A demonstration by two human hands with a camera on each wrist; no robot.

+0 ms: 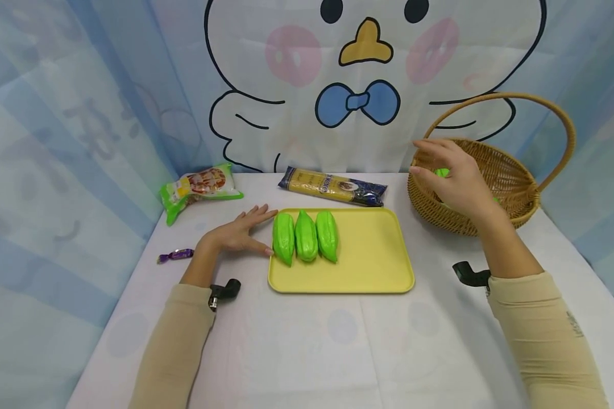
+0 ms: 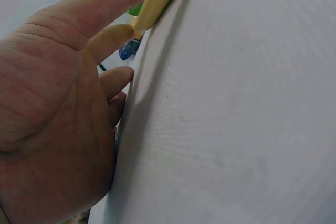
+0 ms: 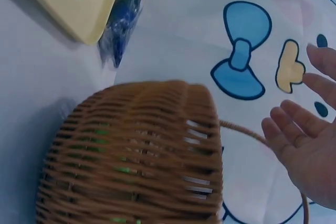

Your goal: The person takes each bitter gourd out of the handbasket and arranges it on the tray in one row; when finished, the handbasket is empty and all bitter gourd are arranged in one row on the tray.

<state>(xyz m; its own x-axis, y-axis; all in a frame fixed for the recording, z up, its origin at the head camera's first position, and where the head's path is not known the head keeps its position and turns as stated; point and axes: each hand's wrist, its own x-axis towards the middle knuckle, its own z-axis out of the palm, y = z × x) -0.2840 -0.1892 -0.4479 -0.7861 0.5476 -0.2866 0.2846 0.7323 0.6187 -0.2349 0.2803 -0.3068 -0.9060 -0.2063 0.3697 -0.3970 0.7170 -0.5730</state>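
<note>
My left hand [image 1: 237, 233] rests at the left edge of a yellow tray [image 1: 373, 250], thumb and fingers spread and touching its rim. On the tray's left half, three glossy green ridged fruit-like pieces [image 1: 306, 236] lie side by side. Over the wicker basket [image 1: 511, 176] at the right hovers my right hand [image 1: 457, 179], its fingers extended and nothing held. Something bright green [image 1: 442, 172] shows inside the basket, partly hidden by that hand. The right wrist view shows green through the weave of the basket [image 3: 136, 145], with the right hand [image 3: 315, 135] apart from it.
Behind the tray lies a yellow and blue packet [image 1: 332, 186]. A green snack bag [image 1: 202, 189] sits at the back left corner, and a small purple-wrapped candy [image 1: 175, 255] near the left edge. The basket's tall handle [image 1: 568, 133] arches up at the right. A printed curtain [image 1: 358, 136] hangs behind.
</note>
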